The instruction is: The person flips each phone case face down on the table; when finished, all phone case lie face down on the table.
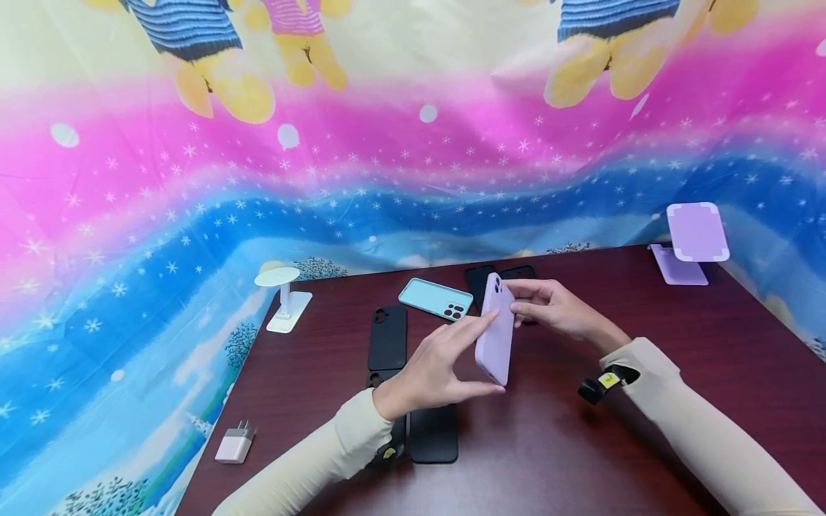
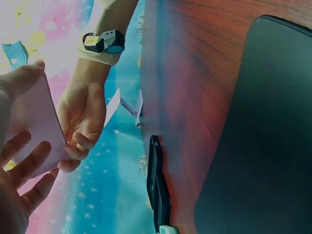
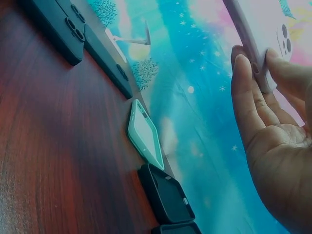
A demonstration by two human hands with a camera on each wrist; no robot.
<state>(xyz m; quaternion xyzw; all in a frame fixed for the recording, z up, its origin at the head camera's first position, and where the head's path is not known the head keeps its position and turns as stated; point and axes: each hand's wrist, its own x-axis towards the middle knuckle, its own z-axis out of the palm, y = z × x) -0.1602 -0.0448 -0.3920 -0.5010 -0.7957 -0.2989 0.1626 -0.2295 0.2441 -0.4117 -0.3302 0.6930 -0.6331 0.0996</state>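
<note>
A lilac phone case (image 1: 497, 340) is held up, tilted, above the table, with its camera holes toward the top. My left hand (image 1: 429, 365) grips it from the left, fingertips on its upper part and thumb at the bottom end. On the far side, my right hand (image 1: 551, 308) pinches its edge near the camera end, thumb on the back in the right wrist view. Whether a phone sits inside, I cannot tell. Behind it lies a light teal phone case (image 1: 432, 297). Black phone cases (image 1: 388, 340) lie left of and below the left hand, some partly hidden by that arm.
More black cases (image 1: 479, 279) lie at the back, behind the lilac one. A white round-topped stand (image 1: 287, 315) is at the back left, a lilac stand (image 1: 698, 233) at the back right. A plug charger (image 1: 235, 444) lies front left. Patterned cloth hangs behind the table (image 1: 581, 459).
</note>
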